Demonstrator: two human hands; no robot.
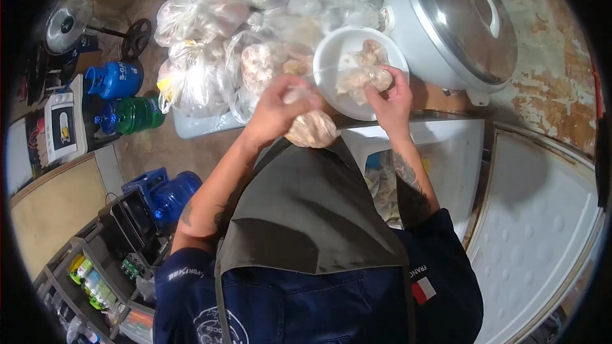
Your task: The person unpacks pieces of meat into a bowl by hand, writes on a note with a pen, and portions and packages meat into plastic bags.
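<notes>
My left hand (287,109) is closed, a little blurred, on the gathered top of a clear plastic bag (312,130) with pale brownish lumps inside. The bag hangs just above my apron, near the front edge. My right hand (390,99) pinches a second small clear bag (363,81) of pale, lumpy food, over a white bowl (326,97). Another pale brown lump (371,52) lies inside the bowl, towards its far side. What the food is, I cannot tell.
Filled plastic bags (201,16) crowd the surface to the left and behind the bowl. A large rice cooker (421,32) with a metal lid stands at the right. Below the bowl is an open white chest freezer (456,153). Blue (121,78) and green containers stand far left.
</notes>
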